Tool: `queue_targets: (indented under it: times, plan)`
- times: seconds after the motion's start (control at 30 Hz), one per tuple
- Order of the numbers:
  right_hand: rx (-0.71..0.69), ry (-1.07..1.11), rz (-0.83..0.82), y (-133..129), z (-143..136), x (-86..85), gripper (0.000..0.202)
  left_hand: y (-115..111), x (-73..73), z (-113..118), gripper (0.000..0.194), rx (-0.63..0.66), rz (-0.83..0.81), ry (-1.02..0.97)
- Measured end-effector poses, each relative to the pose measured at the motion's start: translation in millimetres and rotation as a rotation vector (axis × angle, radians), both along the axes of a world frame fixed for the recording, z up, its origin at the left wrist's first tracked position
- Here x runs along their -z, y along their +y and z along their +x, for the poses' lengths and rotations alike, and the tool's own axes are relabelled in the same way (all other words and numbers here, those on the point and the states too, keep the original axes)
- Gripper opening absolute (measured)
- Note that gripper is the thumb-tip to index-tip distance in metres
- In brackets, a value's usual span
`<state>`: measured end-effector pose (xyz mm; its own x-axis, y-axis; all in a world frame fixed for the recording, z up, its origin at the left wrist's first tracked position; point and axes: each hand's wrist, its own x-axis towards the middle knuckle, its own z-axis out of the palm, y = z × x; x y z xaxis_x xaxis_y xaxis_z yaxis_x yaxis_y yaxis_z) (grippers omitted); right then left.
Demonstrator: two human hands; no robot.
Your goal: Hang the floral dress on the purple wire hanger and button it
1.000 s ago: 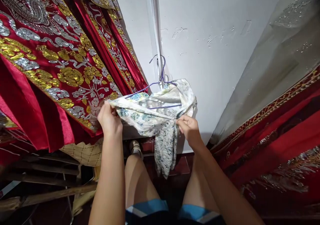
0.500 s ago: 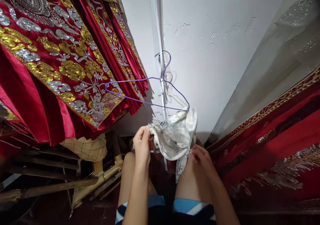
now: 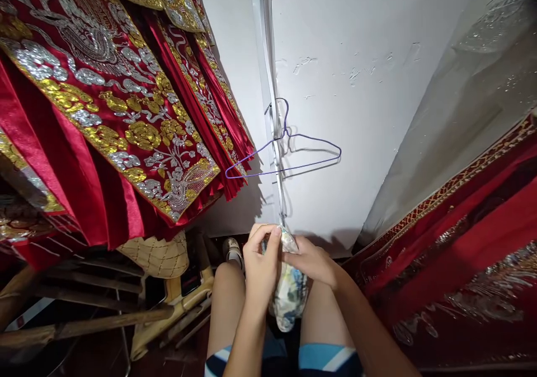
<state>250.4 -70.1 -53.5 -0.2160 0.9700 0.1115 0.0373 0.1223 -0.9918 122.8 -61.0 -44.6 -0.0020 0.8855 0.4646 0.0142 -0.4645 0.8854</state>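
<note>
A pale garment with a blue, yellow and grey pattern (image 3: pixel 290 293) hangs bunched between my two hands, above my knees. My left hand (image 3: pixel 262 254) pinches its upper edge between thumb and fingers. From the other side, my right hand (image 3: pixel 311 260) is closed around the gathered cloth, its fingers partly hidden behind it. The garment's exact kind cannot be made out while it is folded up. Beyond my hands, a purple wire hanger (image 3: pixel 310 166) hangs bare by its hook from a pale strip (image 3: pixel 268 64) against the wall, apart from the garment.
Red costumes with gold and silver sequins (image 3: pixel 142 133) hang at the left. Below them are a bamboo chair (image 3: pixel 155 315) and a woven tan object (image 3: pixel 161 254). Red embroidered cloth (image 3: pixel 461 243) under clear plastic (image 3: pixel 470 108) lines the right side. A white wall (image 3: pixel 335 19) stands ahead.
The garment has come off the hanger's corner and is drawn down toward me. My hands have moved together, bunching the cloth. The hanger has swung to the right.
</note>
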Motion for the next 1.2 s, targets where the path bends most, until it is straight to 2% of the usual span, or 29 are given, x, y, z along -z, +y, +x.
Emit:
queue_targets:
  times: [0.1,0.17,0.27,0.33,0.4,0.47,0.53,0.6,0.67,0.73,0.8,0.9,0.97,1.03,1.1,1.2]
  plan:
    - [0.012,-0.101,-0.044,7.5,9.6,1.6,0.006,8.0,6.7,-18.3,0.023,0.058,0.004,0.087]
    - [0.114,-0.103,-0.06,13.9,22.1,2.1,0.012,10.2,12.3,-31.6,0.03,0.236,-0.09,0.176]
    - [0.294,-0.038,-0.036,30.2,44.3,-6.1,0.021,11.3,19.1,-52.3,0.038,0.59,-0.264,0.417]
    - [0.413,0.021,0.076,47.8,56.9,-17.1,0.021,13.6,20.4,-65.7,0.041,0.681,-0.329,0.55]
    - [0.537,0.078,0.223,70.5,63.9,-27.8,0.02,17.8,17.4,-77.4,0.042,0.605,-0.332,0.609]
    - [0.577,0.095,0.313,96.3,64.2,-33.9,0.024,21.9,9.7,-86.1,0.04,0.481,-0.284,0.617]
    - [0.521,0.048,0.304,121.5,59.7,-33.5,0.032,23.9,-1.6,-91.2,0.04,0.42,-0.251,0.591]
    - [0.452,-0.02,0.255,141.4,54.9,-28.1,0.039,23.2,-14.6,-93.9,0.04,0.422,-0.264,0.527]
    - [0.445,-0.066,0.233,151.6,54.8,-20.7,0.037,22.3,-27.4,-96.7,0.041,0.438,-0.283,0.493]
    - [0.478,-0.098,0.236,149.9,62.0,-14.2,0.032,25.3,-38.4,-101.7,0.041,0.394,-0.247,0.614]
    - [0.52,-0.121,0.237,137.3,74.8,-10.8,0.028,34.9,-46.0,-108.9,0.037,0.249,-0.18,0.925]
    - [0.575,-0.188,0.241,107.5,93.8,-13.2,0.023,58.8,-48.8,-118.5,0.028,0.051,-0.143,1.414]
    - [0.61,-0.262,0.259,88.5,100.5,-19.6,0.024,75.1,-48.2,-120.8,0.024,-0.043,-0.146,1.542]
    - [0.651,-0.336,0.282,74.9,102.3,-28.0,0.027,87.6,-50.6,-119.8,0.03,-0.189,-0.117,1.502]
    - [0.681,-0.374,0.297,67.9,102.0,-35.9,0.029,95.6,-58.3,-116.5,0.035,-0.335,-0.065,1.353]
    - [0.667,-0.346,0.3,66.4,100.6,-42.1,0.024,104.5,-75.5,-106.3,0.034,-0.372,0.075,1.017]
